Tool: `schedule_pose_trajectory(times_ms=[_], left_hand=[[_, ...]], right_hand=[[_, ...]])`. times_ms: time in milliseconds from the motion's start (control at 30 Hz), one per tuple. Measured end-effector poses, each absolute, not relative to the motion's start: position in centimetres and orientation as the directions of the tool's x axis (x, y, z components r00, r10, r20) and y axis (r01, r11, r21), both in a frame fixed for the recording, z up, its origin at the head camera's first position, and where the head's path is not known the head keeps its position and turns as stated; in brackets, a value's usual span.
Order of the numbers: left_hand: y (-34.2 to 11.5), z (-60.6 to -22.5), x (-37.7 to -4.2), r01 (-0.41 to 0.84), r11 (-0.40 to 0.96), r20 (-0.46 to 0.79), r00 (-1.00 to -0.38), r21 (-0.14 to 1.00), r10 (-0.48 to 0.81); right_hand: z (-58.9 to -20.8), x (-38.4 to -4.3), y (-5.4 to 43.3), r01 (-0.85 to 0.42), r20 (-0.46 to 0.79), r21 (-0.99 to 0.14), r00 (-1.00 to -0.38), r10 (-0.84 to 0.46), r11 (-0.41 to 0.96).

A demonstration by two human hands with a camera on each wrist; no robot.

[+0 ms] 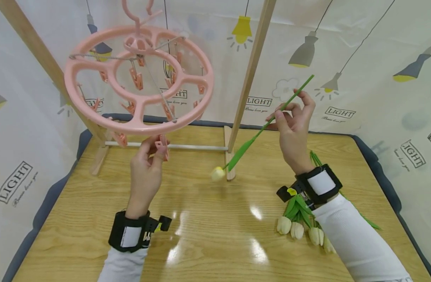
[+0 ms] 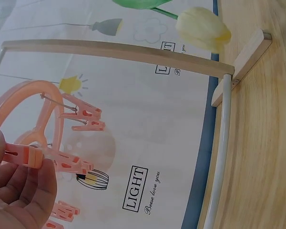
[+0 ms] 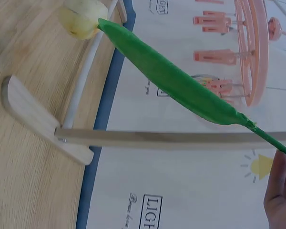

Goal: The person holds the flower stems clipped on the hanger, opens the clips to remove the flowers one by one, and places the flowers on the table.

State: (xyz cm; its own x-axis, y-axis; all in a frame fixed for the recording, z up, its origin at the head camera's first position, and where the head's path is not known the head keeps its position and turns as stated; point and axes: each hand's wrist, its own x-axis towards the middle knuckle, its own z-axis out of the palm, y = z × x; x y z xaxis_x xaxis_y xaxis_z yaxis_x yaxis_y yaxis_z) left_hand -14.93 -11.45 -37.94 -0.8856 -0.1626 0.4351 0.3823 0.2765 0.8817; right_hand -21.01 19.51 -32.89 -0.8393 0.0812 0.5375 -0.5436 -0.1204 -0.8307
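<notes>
A pink round drying hanger (image 1: pixel 141 128) with several small clips hangs at the upper left of the head view. Below its front rim my left hand (image 1: pixel 146 170) pinches a pink clip (image 1: pixel 162 147) between thumb and fingers; the same clip (image 2: pixel 24 155) shows close up in the left wrist view. My right hand (image 1: pixel 296 131) holds an artificial white tulip (image 1: pixel 218 173) by its green stem, flower end slanting down and to the left. In the right wrist view the tulip's long leaf (image 3: pixel 167 76) crosses the frame, and only the fingers (image 3: pixel 278 183) show at the edge.
Several more white tulips (image 1: pixel 296 230) lie on the wooden table (image 1: pixel 208 235), partly under my right forearm. A wooden stand with an upright post (image 1: pixel 252 74) and a white crossbar (image 1: pixel 198 147) stands behind the hands. Printed cloth (image 1: pixel 370 86) hangs around the table.
</notes>
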Motion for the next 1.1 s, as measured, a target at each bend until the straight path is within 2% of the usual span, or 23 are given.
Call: schedule_pose_trajectory(times_ms=[667,833,1100], left_hand=[[-11.6,-37.8,-14.8,0.359,0.306,0.422,-0.890,0.882,-0.171],[-11.6,-37.9,-14.8,0.357,0.305,0.419,-0.892,0.883,-0.169],[-11.6,-37.9,-14.7,0.376,0.283,0.432,-0.886,0.882,-0.168]], right_hand=[[-31.1,-22.8,25.7,-0.480,0.518,-0.849,-0.837,0.175,0.221],[-30.7,-23.2,27.7,-0.417,0.487,-0.857,-0.848,0.210,0.301],[-30.9,-23.7,31.1,-0.273,0.469,-0.769,-0.855,0.220,0.578]])
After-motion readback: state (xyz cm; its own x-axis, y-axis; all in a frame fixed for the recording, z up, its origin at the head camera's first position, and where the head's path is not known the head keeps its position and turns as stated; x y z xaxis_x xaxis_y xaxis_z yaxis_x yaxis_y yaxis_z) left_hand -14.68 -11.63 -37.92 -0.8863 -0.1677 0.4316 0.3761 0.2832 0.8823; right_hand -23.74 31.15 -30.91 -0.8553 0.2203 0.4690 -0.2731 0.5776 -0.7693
